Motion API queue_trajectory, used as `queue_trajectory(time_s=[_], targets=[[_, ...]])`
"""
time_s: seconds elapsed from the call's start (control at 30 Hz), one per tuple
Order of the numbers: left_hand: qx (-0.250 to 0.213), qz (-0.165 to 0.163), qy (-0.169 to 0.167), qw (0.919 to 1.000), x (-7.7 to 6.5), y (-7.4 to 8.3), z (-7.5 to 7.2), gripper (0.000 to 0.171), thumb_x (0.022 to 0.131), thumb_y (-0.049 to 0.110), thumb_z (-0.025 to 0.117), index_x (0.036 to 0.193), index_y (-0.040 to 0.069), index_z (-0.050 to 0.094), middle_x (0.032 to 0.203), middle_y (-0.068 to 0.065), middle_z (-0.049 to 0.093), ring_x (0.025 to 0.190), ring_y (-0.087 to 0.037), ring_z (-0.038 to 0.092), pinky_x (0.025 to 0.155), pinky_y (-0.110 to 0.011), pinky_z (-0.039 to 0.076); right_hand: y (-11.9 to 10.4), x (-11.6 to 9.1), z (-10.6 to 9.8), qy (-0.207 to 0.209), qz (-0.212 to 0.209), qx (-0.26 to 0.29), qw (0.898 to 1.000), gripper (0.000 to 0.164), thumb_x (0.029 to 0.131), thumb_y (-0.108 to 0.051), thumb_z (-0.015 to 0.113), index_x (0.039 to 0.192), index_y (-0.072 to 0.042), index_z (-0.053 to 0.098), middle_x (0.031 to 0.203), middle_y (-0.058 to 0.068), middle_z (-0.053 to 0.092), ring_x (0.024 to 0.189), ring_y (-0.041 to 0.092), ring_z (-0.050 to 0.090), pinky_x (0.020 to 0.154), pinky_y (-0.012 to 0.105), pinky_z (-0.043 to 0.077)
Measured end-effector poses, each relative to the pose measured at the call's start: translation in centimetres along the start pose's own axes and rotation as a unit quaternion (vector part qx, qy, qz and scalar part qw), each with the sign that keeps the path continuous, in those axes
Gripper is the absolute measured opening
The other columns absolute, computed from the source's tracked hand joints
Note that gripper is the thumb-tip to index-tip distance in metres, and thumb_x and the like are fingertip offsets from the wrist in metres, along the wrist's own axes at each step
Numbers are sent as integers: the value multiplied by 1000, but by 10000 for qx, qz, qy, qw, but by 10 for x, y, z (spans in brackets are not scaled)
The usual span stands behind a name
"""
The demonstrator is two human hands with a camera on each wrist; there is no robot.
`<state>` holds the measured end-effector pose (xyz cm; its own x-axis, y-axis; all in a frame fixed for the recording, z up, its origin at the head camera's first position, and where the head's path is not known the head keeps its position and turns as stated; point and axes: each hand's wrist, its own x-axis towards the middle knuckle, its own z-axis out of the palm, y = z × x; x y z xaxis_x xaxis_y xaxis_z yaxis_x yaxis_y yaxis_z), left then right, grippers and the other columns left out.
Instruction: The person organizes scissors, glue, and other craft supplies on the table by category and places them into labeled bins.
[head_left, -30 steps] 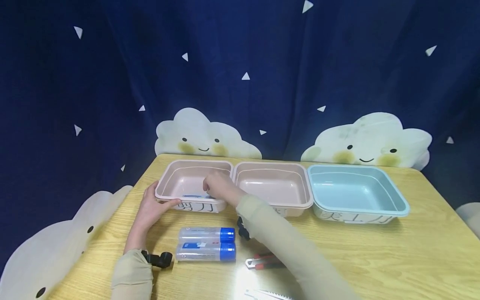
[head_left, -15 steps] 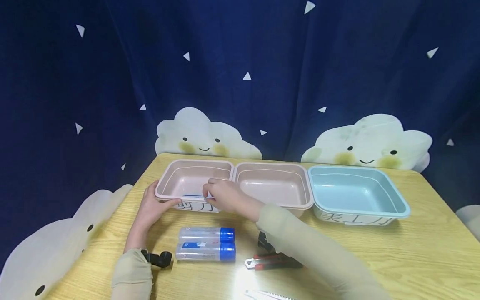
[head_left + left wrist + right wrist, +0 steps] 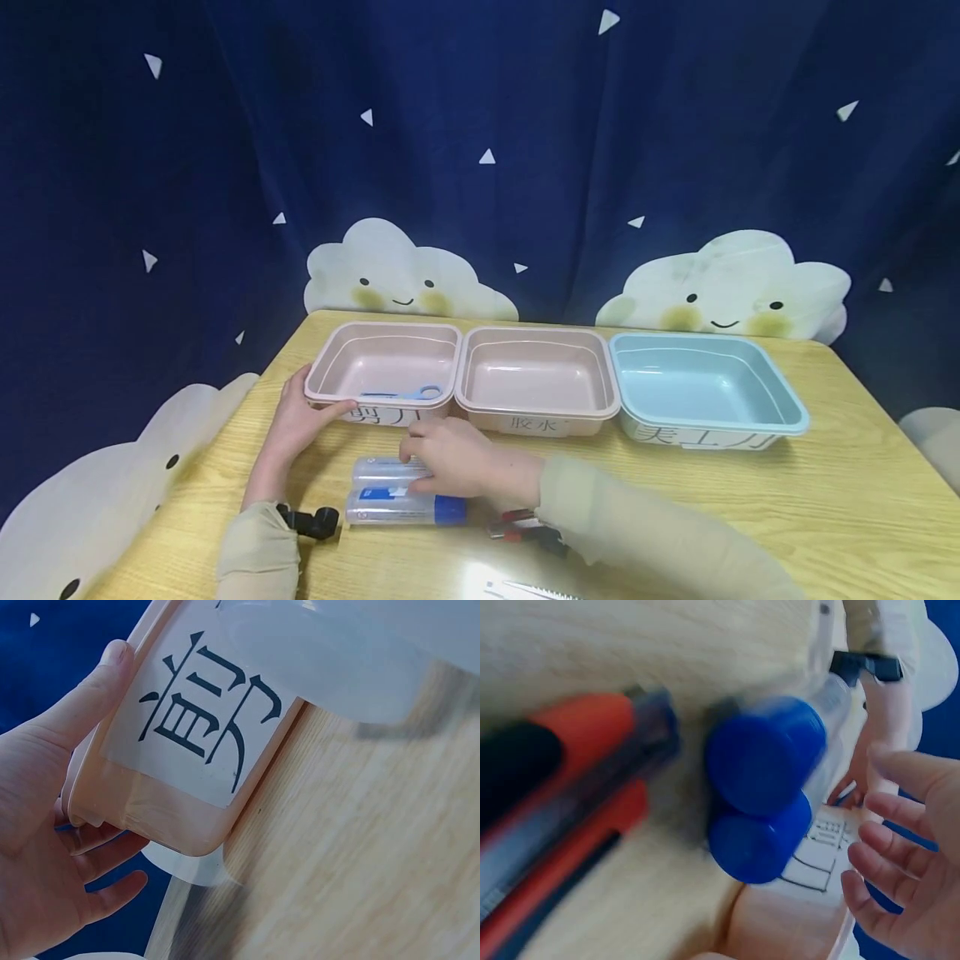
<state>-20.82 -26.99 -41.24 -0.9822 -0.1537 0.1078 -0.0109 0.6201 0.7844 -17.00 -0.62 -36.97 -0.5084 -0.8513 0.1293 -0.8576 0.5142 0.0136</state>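
My left hand (image 3: pixel 296 421) grips the front left corner of the left pink bin (image 3: pixel 390 367). In the left wrist view its thumb presses the rim, with the fingers behind the side wall. Blue-handled scissors (image 3: pixel 408 395) lie inside that bin. My right hand (image 3: pixel 457 458), its fingers loosely spread, is over two clear glue bottles (image 3: pixel 375 505) with blue caps, lying side by side. It hides the far bottle's cap in the head view. In the right wrist view both blue caps (image 3: pixel 761 757) show, apart from the fingers.
Beside the left bin stand a middle pink bin (image 3: pixel 540 375) and a light blue bin (image 3: pixel 708 387), all with paper labels. Red and black utility knives (image 3: pixel 592 735) lie right of the bottles. A toothed metal strip (image 3: pixel 532 591) is at the front edge of view.
My right hand has come out of the left bin, moving down and toward me over the bottles, leaving the scissors in the bin. My left hand stays on the bin's corner.
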Motion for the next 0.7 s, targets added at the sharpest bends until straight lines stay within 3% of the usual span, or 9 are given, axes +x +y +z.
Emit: queue_trajectory(time_s=[0.2, 0.33, 0.47, 0.7], targets=[[8, -24, -8, 10000, -1, -2, -1, 109, 67, 45, 77, 144, 2, 13, 140, -25, 24, 124, -38, 30, 104, -56, 26, -13, -7, 11, -323, 266, 115, 9991, 63, 63, -60, 72, 109, -21, 55, 100, -9, 51, 90, 6, 50, 74, 24, 47], [17, -53, -16, 10000, -1, -2, -2, 109, 67, 45, 77, 144, 2, 13, 141, -25, 23, 125, -39, 29, 104, -56, 25, -18, -8, 18, -449, 440, 119, 9980, 74, 55, -64, 74, 110, -19, 51, 100, -8, 47, 96, 8, 48, 81, 30, 46], [16, -57, -13, 10000, -2, -1, -1, 108, 68, 44, 77, 144, 2, 13, 140, -25, 24, 125, -39, 30, 104, -55, 25, -22, -6, 24, -495, 527, -11, 9974, 77, 53, -65, 74, 110, -18, 51, 99, -7, 47, 96, 9, 47, 83, 32, 45], [-14, 0, 4, 10000, -2, 2, 0, 106, 68, 41, 77, 143, 2, 14, 140, -25, 24, 124, -38, 30, 105, -54, 25, -29, -6, 32, -345, 391, -670, 9964, 65, 59, -59, 73, 103, -14, 56, 99, -3, 55, 88, 11, 51, 77, 31, 46]])
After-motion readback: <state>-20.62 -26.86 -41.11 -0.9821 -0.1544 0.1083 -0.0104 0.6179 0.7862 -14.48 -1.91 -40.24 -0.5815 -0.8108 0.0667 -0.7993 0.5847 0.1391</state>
